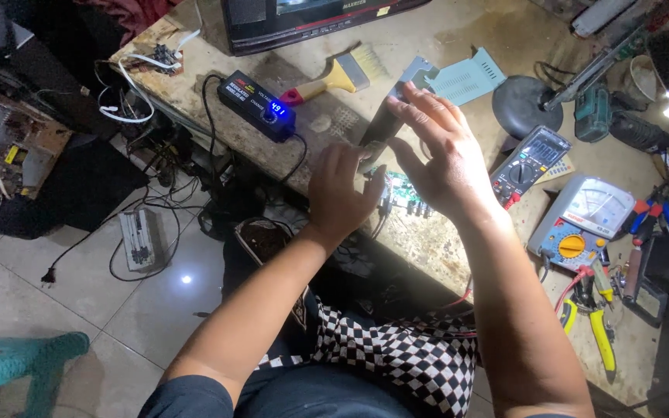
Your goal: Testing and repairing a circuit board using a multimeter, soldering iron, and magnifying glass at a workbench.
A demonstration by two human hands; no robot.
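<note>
My left hand and my right hand are raised together over the front edge of a worn workbench. Between them they hold a dark flat rectangular part, tilted upright, with fingertips on its edges. My right hand's fingers are spread along its upper side; my left hand grips its lower end. Just below the hands a green circuit board with small components lies on the bench, partly hidden by them.
A black power supply with a blue display, a paintbrush, a digital multimeter, an analog meter, yellow-handled pliers and a lamp base lie on the bench. Cables and boards cover the tiled floor at left.
</note>
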